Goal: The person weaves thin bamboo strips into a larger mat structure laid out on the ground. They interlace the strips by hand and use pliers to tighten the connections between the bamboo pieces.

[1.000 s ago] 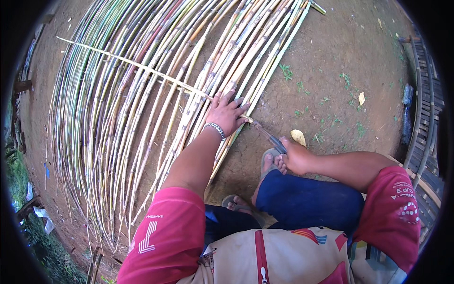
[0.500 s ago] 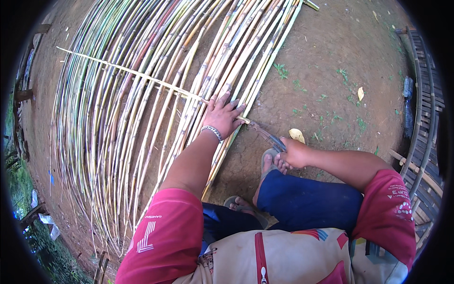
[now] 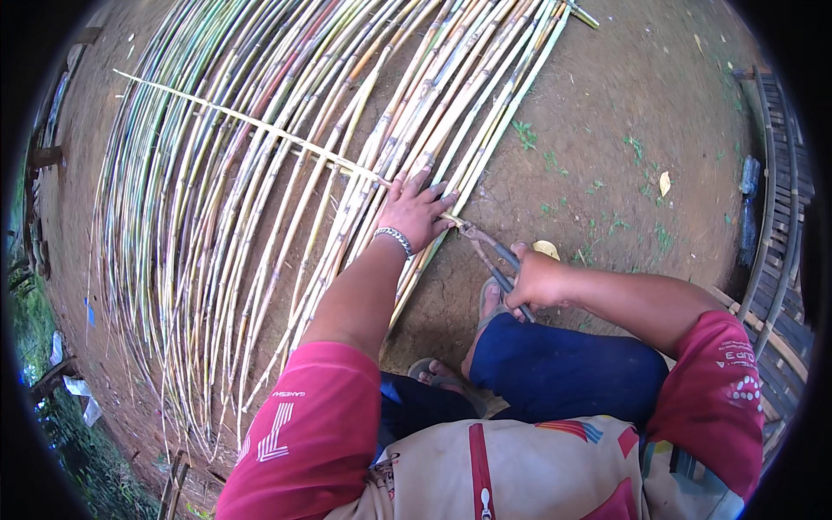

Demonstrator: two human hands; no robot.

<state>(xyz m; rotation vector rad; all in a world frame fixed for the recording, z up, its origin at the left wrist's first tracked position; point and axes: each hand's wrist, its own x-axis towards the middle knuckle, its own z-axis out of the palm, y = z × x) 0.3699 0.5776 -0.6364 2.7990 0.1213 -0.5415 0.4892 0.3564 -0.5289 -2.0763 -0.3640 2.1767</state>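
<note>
Many long thin cane poles lie side by side on the ground, joined by a pale split crosspiece running over them. My left hand is spread flat on the crosspiece and the poles near its right end, fingers apart. In my right hand is a pair of long-handled pincers, with dark grips. Their jaws meet the crosspiece's end, just past the outermost pole. The handles stand apart; whether the jaws grip anything there is too small to tell.
Bare brown soil with small weeds and fallen leaves spreads to the right. A slatted bamboo structure runs along the right edge, beside a plastic bottle. My sandalled foot is close below the pincers.
The pincers' handles have spread apart, and their jaws are now seen side-on at the crosspiece's end. My left hand keeps its place on the poles. The whole view has shifted slightly.
</note>
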